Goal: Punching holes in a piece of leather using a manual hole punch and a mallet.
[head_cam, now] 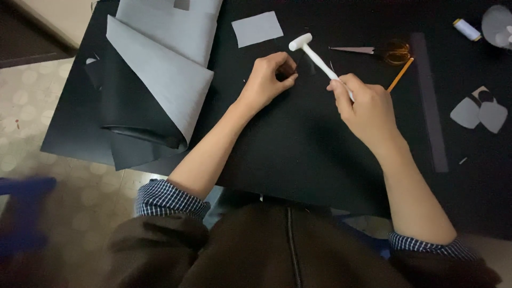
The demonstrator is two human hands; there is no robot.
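Your right hand (368, 109) is wrapped around the handle of a white mallet (314, 53), gripping near the tail end, with the head pointing toward 11 o'clock and raised just past your left hand (268, 80). Your left hand is curled tight, fingertips pinched together and pressing down on the black sheet (277, 154); whatever small thing it pinches is too dark to make out.

The mallet looks light and rigid, probably plastic or nylon, with a smooth handle that could slip in a loose grip. Holding it far back, as you do, gives swing; closer to the head would give more control. The black sheet looks thin and pliable, likely to shift unless pinned flat, and your left fingertips sit very near where the head would land.

At 10 o'clock lies a folded grey-and-black sheet (154, 90), soft enough to hold a curl. A small grey rectangle (257, 28) sits at 12 o'clock. Scissors (376, 52) and a pencil (401, 73) lie at 1 o'clock, beside a long dark ruler (429, 101). Grey cut pieces (479, 113) rest at 3 o'clock, a spool of thread (466, 29) at 2 o'clock.
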